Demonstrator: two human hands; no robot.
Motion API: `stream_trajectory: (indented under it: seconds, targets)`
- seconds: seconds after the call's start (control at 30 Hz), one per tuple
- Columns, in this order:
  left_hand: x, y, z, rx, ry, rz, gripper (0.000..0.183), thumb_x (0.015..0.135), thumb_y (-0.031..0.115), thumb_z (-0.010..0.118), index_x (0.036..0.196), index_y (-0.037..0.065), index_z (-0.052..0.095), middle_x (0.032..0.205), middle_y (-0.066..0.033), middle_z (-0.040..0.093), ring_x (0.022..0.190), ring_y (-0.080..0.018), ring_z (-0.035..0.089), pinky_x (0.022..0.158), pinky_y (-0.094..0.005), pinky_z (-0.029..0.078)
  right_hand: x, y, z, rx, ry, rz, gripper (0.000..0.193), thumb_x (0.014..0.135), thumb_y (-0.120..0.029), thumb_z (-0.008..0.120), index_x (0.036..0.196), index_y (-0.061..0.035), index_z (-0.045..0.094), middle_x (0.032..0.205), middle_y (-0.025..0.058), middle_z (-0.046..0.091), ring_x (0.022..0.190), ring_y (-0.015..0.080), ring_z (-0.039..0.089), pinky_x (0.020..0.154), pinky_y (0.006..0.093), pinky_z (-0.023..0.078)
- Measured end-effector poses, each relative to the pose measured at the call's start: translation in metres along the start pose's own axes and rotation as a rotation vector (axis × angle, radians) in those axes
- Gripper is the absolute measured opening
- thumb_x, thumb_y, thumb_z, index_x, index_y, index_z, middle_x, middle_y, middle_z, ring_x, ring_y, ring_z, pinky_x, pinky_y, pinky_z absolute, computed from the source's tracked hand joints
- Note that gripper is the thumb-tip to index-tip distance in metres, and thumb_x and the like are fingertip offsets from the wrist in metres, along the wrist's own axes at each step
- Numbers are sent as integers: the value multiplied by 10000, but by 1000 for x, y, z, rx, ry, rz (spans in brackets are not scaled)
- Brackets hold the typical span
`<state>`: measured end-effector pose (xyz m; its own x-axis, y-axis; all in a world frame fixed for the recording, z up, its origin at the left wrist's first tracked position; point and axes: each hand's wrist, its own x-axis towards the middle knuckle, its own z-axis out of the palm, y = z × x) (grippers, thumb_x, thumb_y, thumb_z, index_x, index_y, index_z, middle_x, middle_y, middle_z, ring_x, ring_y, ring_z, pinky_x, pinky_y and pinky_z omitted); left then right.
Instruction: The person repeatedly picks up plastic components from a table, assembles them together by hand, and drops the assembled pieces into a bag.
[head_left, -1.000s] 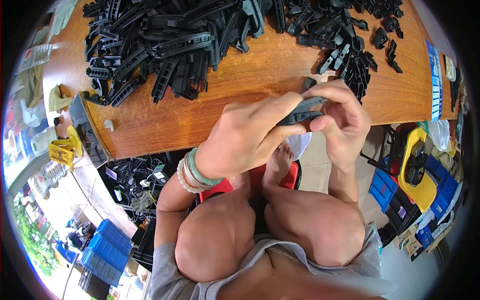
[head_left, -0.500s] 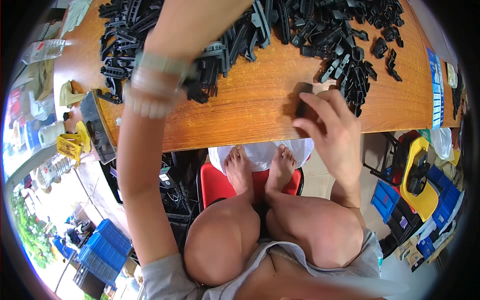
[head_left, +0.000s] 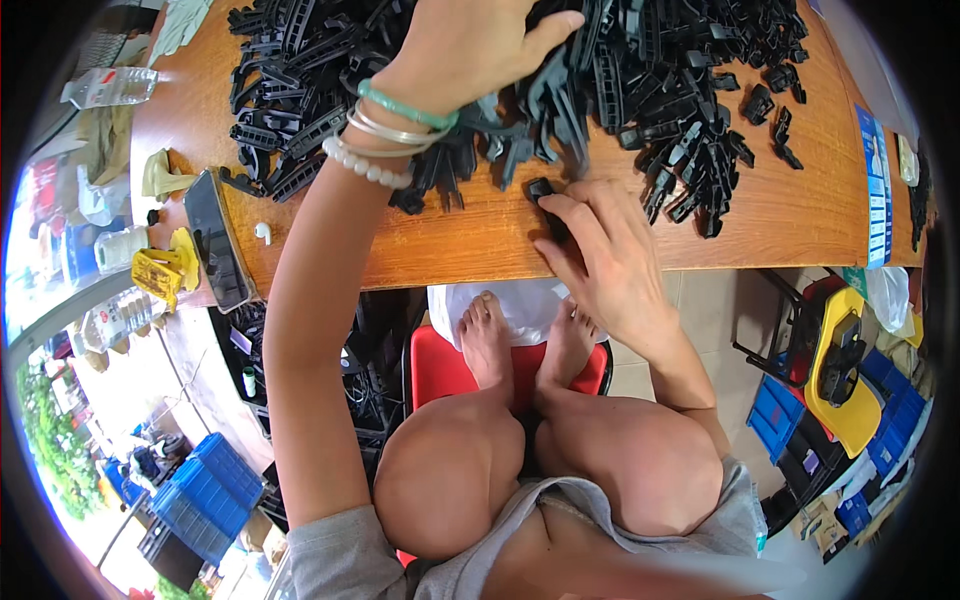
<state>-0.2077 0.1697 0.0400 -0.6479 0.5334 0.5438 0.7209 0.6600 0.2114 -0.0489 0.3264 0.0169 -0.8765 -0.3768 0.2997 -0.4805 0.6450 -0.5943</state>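
Observation:
My right hand (head_left: 610, 255) is near the table's front edge, its thumb and fingers closed around a small black plastic part (head_left: 541, 188). The fingers cover much of the part, so its full shape is hidden. My left hand (head_left: 475, 50) reaches over the heap of black plastic pieces (head_left: 300, 95) at the far side. Its thumb stretches out to the right, apart from the palm, while the other fingers are mostly cut off by the upper edge of the view. A green bangle, pale bangles and a beaded bracelet circle the left wrist.
Smaller black clips (head_left: 690, 165) lie piled on the right of the wooden table (head_left: 440, 235). A dark phone (head_left: 215, 240), a white earbud (head_left: 263, 233) and a yellow object (head_left: 165, 270) sit at the left. A red stool (head_left: 440, 365) holds my feet.
The right hand has moved left along the table edge with the black part. The left hand has shifted right and come lower in view over the heap.

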Motion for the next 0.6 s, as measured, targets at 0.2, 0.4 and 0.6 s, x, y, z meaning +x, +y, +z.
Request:
stream_trajectory:
  seconds: [0.2,0.4,0.6]
  targets:
    - [-13,24,-25,-117,-293,-95,381,892,318,529,1116,14,579,1173,-280,505,968,-380,524,882,-406,415,-13,9,1,-62,45,-19,339,681,19,640,1013,-14,578,934,95,507,819,270,481,692,369,389]
    - [-35,64,-37,78,-102,45,267,783,115,584,1032,26,622,1056,-191,574,891,-307,581,779,-331,480,-21,13,0,-96,82,-19,324,663,32,638,979,-18,584,932,89,507,813,265,474,686,365,377]
    - [-42,86,-16,82,-486,204,269,690,134,562,928,10,574,1010,-114,541,932,-248,552,757,-310,473,-21,12,-5,-92,114,-51,262,662,41,637,904,-32,566,916,95,534,804,270,497,689,365,377]
